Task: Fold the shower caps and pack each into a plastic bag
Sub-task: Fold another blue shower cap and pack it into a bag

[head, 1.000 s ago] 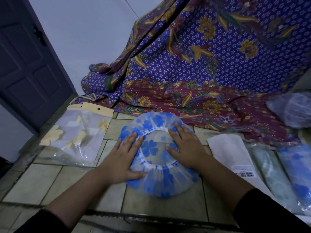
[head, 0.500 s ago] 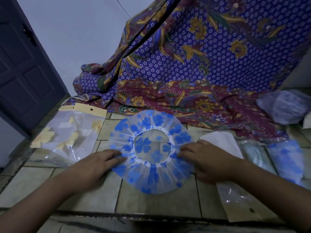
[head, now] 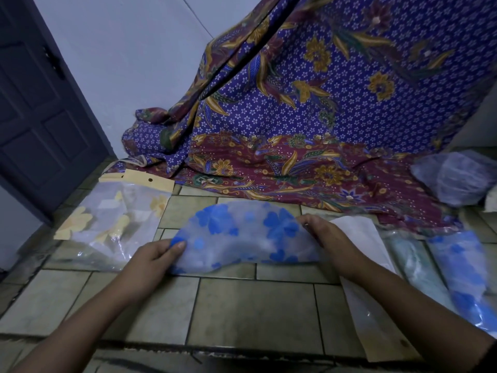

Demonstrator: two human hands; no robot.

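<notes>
Translucent shower cap (head: 242,235), blue flowers, folded into a half-moon.
Left hand (head: 154,258) and right hand (head: 326,238) each pinch one end.

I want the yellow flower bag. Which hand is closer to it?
Left. The left hand grips the cap beside the bag; the right hand holds the cap's other end, farther away.

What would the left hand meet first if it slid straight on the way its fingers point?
The left hand pinches the blue-flowered shower cap, so that comes first; beyond it, probably the right hand at the other end; depth is unclear.
</notes>
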